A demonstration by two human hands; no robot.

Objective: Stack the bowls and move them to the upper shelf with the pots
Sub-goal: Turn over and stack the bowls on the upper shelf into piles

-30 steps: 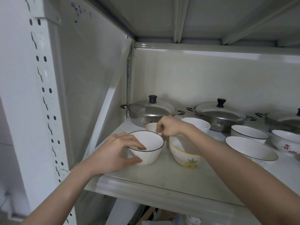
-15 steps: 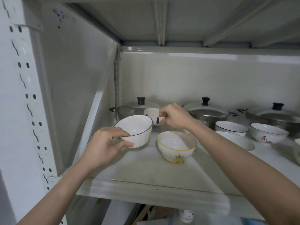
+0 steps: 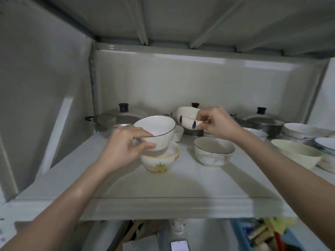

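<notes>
My left hand point(image 3: 125, 147) grips a white bowl with a thin dark rim point(image 3: 157, 131) by its near edge, tilted, right over the yellow-rimmed pineapple bowl point(image 3: 159, 160) that stands on the shelf point(image 3: 181, 187). My right hand point(image 3: 217, 124) pinches the rim of a small white bowl with blue spots point(image 3: 188, 118), held in the air in front of the middle pot. A grey marbled bowl point(image 3: 213, 153) stands on the shelf below my right wrist.
Three lidded steel pots line the back: left point(image 3: 112, 118), middle point(image 3: 194, 105) mostly hidden, right point(image 3: 261, 120). More bowls crowd the right side, among them a cream one point(image 3: 297, 154) and a white one point(image 3: 257, 133). Below the shelf lie a phone point(image 3: 179, 245) and clutter.
My left hand has carried the dark-rimmed bowl right, over the pineapple bowl. My right hand has raised the blue-spotted bowl higher. The view has shifted right, showing more bowls.
</notes>
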